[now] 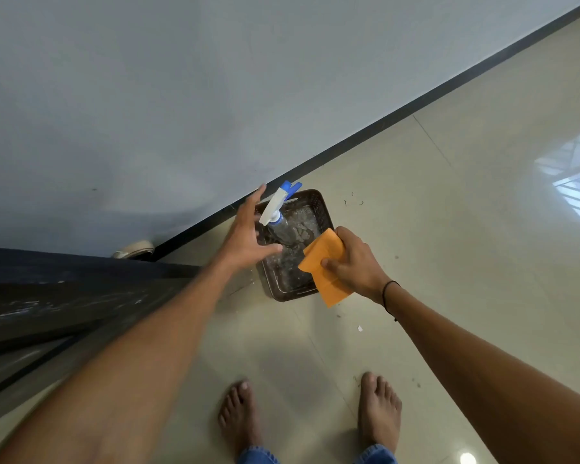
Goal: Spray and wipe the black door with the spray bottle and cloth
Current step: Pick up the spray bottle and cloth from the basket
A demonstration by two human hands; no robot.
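I see the black door [64,296] at left, unwiped. The spray bottle [280,217] stands in a dark tray [327,212] on the floor; my left hand [248,236] spreads wide, seemingly to grasp it. My right hand [355,259] pinches the orange cloth [325,269], ready for wiping.

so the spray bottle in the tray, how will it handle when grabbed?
The spray bottle is clear plastic, so probably light. It already leans in the dark tray, so a nudge from the open left hand may tip it. The tray looks wet; the bottle may be slippery.
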